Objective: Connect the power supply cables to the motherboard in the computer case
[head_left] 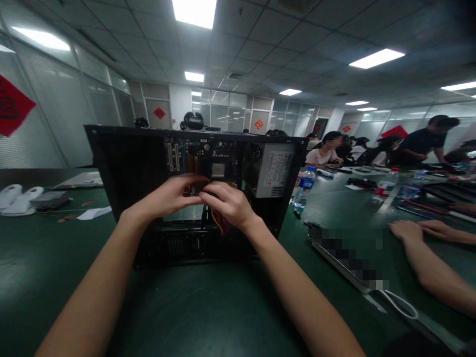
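Indoors, computer case (pixel 145 158), green table (pixel 178 307), lit ceiling (pixel 267 54)

way in: computer case (pixel 238 248), open near side | blocking: cables (pixel 220 222) low centre, power supply (pixel 275 171) right

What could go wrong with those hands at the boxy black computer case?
Thin red and yellow wires hang by the right hand, so a finger might snag them.
The left hand is in front of the dark circuit board and might bump its parts.
A clear plastic bottle with a blue cap stands near the boxy black computer case; shifting the case could topple it.
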### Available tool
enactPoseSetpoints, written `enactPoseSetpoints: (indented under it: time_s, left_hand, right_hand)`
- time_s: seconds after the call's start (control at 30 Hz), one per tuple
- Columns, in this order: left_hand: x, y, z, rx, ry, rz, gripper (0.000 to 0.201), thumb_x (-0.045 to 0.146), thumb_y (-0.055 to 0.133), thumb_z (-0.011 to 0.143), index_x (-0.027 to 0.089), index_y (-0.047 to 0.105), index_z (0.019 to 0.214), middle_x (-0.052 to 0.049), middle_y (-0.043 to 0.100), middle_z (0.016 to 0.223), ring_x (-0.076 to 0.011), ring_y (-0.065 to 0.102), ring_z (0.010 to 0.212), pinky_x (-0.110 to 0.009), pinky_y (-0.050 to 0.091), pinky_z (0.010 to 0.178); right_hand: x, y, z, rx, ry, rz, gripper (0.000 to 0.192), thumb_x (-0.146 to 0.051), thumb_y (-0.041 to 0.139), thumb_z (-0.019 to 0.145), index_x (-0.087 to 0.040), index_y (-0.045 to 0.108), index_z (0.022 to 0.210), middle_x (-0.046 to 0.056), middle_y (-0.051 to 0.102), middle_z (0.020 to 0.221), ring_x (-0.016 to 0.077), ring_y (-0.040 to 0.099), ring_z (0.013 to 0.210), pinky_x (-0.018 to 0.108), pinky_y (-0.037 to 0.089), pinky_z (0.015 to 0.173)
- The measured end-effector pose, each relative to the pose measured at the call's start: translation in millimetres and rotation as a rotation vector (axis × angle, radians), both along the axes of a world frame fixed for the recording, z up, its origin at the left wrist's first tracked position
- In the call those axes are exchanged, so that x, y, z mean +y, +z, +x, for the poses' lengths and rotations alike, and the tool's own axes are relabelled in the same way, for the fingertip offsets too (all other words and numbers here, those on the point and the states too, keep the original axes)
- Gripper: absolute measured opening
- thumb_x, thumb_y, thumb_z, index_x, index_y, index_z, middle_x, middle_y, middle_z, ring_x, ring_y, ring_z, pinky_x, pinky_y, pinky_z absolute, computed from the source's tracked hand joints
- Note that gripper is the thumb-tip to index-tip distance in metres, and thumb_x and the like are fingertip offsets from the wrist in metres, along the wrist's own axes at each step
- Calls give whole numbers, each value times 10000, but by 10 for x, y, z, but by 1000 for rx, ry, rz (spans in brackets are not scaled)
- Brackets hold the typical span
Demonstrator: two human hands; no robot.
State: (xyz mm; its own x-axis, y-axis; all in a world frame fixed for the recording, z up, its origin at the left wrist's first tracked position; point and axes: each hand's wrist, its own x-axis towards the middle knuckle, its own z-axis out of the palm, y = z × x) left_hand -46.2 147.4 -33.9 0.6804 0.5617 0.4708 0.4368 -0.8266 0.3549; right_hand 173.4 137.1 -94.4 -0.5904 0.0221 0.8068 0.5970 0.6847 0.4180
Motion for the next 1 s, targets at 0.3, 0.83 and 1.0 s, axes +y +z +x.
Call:
enactPoseSetpoints:
  time_s: [0.3,0.83,1.0]
  left_hand:
    - [138,-196,235,59,149,121,318,308,545,909,182,712,1149,-92,739,1185,-251,678,1083,-352,492,959]
    - [272,-473,391,138,322,-386,478,524,460,856,161,640,604,-4,527,549,-141,451,561,-276,290,566]
    - [288,-520,448,249,488,-291,406,430,494,857,178,674,595,-16,558,531,-163,513,565,-283,293,567]
  right_hand:
    - [-11,32,19,17,-508,-400,264,-181,458,1021,-192,690,1146,89,658,1216,224,573,1072,304,511,684]
    - [160,-97,20,-110,-648,-642,250,-111,543,889,-168,659,1104,87,648,1142,250,590,1089,340,524,753]
    - [177,-154,-11,-88,-647,-683,240,-121,544,895,-152,635,1115,103,652,1154,248,596,1092,323,530,766]
